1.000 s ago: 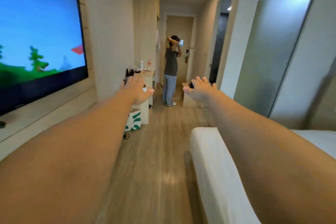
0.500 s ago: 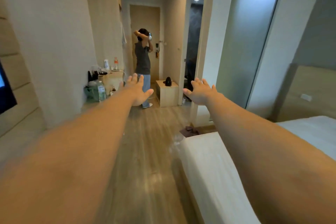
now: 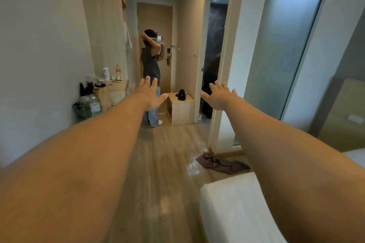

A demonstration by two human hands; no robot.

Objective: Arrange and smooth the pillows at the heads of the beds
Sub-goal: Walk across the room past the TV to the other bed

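Both my hands reach out empty, left hand [image 3: 149, 94] and right hand [image 3: 219, 96] with fingers spread, the bed [image 3: 237, 209] low right, nearer my right; no pillows in sight.

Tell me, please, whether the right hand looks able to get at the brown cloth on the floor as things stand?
Probably not yet: the right hand is open and stretched forward in the air, while the brown cloth lies low beyond the bed corner. Nothing blocks it.

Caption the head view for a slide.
Both bare hands, left and right, reach forward empty beside a white bed.
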